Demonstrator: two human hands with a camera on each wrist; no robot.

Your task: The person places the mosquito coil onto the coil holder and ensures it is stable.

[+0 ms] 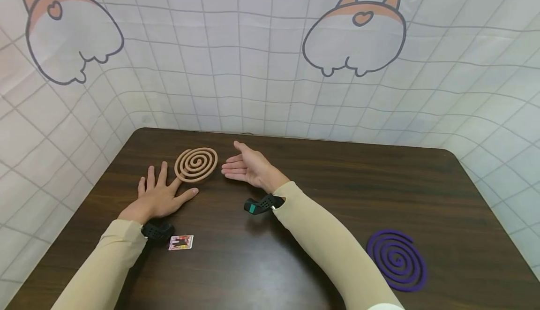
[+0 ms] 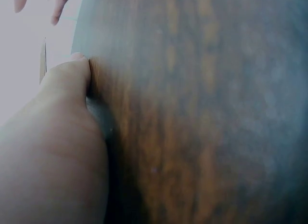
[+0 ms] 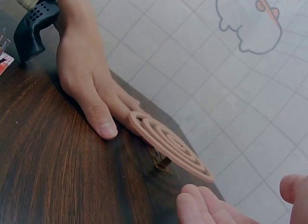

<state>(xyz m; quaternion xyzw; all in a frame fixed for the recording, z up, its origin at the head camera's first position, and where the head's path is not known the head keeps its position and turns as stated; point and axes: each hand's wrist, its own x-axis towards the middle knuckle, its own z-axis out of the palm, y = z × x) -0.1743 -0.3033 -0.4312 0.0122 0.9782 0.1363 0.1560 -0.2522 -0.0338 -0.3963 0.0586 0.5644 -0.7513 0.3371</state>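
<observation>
A tan mosquito coil point(image 1: 191, 178) sits raised above the tabletop at the back left, with a small metal stand point(image 3: 163, 162) under it in the right wrist view. My left hand point(image 1: 157, 200) lies on the table with its fingers spread, the index finger reaching to the coil's near edge. In the left wrist view the thumb point(image 2: 77, 72) shows against the wood. To the right of the coil, my right hand point(image 1: 252, 167) is held with straight fingers and the thumb up, apart from it. Neither hand grips anything.
A purple coil point(image 1: 398, 260) lies at the right, beside my right sleeve. Near my left wrist is a small printed card point(image 1: 181, 242). The dark wooden table point(image 1: 337, 169) ends at a white tiled-pattern curtain point(image 1: 261, 85) at the back and sides.
</observation>
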